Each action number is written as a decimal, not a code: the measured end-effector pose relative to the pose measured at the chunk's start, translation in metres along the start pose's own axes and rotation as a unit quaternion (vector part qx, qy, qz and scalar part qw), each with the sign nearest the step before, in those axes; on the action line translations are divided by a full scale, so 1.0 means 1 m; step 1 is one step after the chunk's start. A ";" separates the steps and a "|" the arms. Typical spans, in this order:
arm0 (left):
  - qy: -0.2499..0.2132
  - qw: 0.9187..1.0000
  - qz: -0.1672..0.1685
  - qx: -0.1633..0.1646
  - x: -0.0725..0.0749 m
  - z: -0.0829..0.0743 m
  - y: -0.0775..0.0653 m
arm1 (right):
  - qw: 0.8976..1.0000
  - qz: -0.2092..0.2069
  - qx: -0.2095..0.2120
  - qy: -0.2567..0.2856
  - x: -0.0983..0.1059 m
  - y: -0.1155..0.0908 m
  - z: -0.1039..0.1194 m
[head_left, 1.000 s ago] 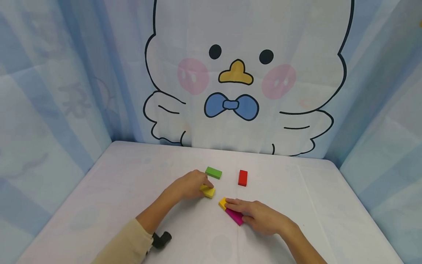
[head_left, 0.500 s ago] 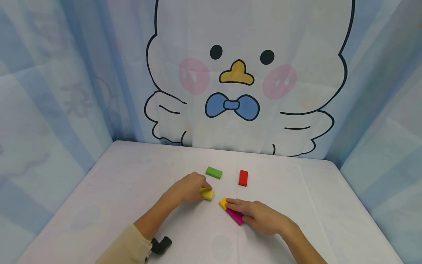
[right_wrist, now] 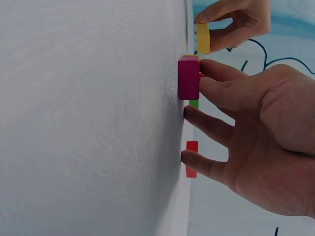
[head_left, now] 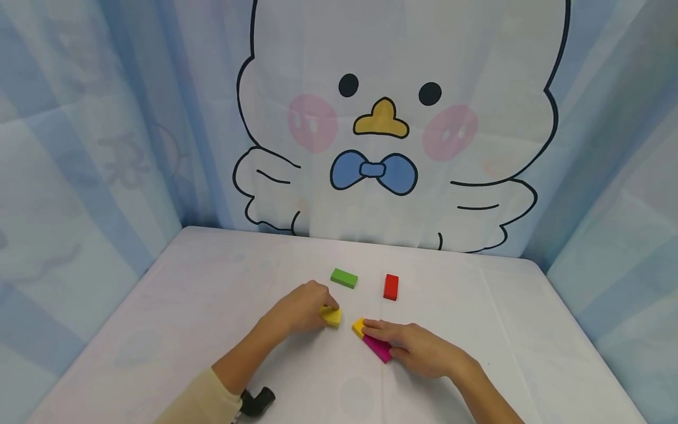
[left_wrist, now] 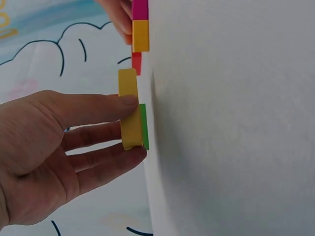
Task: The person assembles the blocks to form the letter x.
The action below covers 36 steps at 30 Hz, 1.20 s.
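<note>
My left hand (head_left: pixel 302 306) pinches a yellow block (head_left: pixel 332 317) between thumb and fingers. In the left wrist view this yellow block (left_wrist: pixel 129 118) looks long and rectangular; whether it touches the table is hard to tell. To its right, a magenta block (head_left: pixel 378 348) and an orange-yellow block (head_left: pixel 358 327) lie end to end in a slanting line. My right hand (head_left: pixel 424 348) rests on these two, its outstretched index finger and thumb touching them from above. In the right wrist view, the other fingers of that hand (right_wrist: pixel 266 113) reach down toward the tabletop beside the magenta block (right_wrist: pixel 188 78).
A green block (head_left: pixel 344 278) lies behind my left hand. Farther right is a red block (head_left: pixel 391 287). Both lie on the white-covered table (head_left: pixel 212 282). A black device (head_left: pixel 258 401) sits at my left wrist. A curtain (head_left: pixel 371 218) with a cartoon print hangs behind.
My left hand has drawn the yellow block slightly toward me, away from the green block, and turned it a little. My right hand and the two blocks under it stay in place.
</note>
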State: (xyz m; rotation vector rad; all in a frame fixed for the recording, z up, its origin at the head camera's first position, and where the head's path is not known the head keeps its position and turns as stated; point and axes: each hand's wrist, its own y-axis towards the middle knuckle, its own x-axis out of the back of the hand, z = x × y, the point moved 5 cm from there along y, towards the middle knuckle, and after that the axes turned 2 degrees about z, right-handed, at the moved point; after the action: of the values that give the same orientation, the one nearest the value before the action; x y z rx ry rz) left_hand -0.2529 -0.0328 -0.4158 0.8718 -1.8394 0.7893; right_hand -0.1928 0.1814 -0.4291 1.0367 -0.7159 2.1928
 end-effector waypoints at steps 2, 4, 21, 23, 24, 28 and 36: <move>-0.003 1.000 0.002 0.007 -0.001 -0.002 -0.001 | 1.000 -0.001 0.000 0.000 0.000 -0.001 0.000; -0.004 1.000 0.003 0.012 -0.002 -0.004 -0.002 | 1.000 -0.003 0.001 -0.002 0.000 -0.001 0.000; 0.000 1.000 0.013 0.012 -0.011 -0.015 -0.011 | 1.000 -0.005 0.004 0.001 -0.003 -0.002 -0.003; 0.001 1.000 0.014 0.014 -0.012 -0.015 -0.012 | 1.000 -0.003 0.003 0.002 -0.003 -0.002 -0.003; -0.001 1.000 0.014 0.016 -0.012 -0.015 -0.012 | 1.000 -0.003 0.003 0.002 -0.003 -0.002 -0.003; -0.005 1.000 0.016 0.021 -0.013 -0.017 -0.011 | 1.000 -0.003 0.003 0.002 -0.002 -0.002 -0.002; 0.004 1.000 0.010 0.007 -0.016 -0.022 -0.012 | 1.000 -0.007 0.008 -0.004 0.000 -0.002 -0.001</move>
State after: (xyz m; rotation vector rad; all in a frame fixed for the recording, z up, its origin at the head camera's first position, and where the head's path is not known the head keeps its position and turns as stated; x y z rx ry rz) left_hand -0.2281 -0.0176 -0.4204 0.8582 -1.8408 0.8172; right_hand -0.1920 0.1829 -0.4291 1.0559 -0.6947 2.1866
